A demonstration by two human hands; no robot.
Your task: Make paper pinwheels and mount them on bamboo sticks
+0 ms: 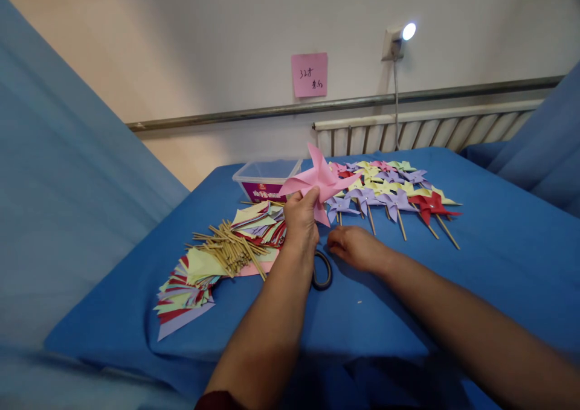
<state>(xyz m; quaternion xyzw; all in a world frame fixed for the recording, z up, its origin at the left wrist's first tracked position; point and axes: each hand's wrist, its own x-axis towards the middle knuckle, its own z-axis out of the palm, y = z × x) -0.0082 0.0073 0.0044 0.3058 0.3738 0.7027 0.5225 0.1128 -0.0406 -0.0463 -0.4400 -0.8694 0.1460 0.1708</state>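
Note:
My left hand [299,217] is closed on a pink paper pinwheel [319,180], its thumb pressed at the middle of the folded blades. The pinwheel is held up above the table, and any stick on it is out of sight. Lower and to the right, my right hand [356,247] is at the tabletop with its fingers curled together. Whatever the fingertips pinch, if anything, is hidden or too small to name. Between my forearms lies a pair of scissors with a black handle loop [322,271], partly covered by my left arm.
Finished pinwheels [396,201] on sticks lie in rows at the back right. On the left are a heap of short sticks [231,250], fanned stacks of coloured paper [188,292] and a clear plastic tub [267,169]. A blue cloth [408,343] covers the table; a radiator [435,126] stands behind.

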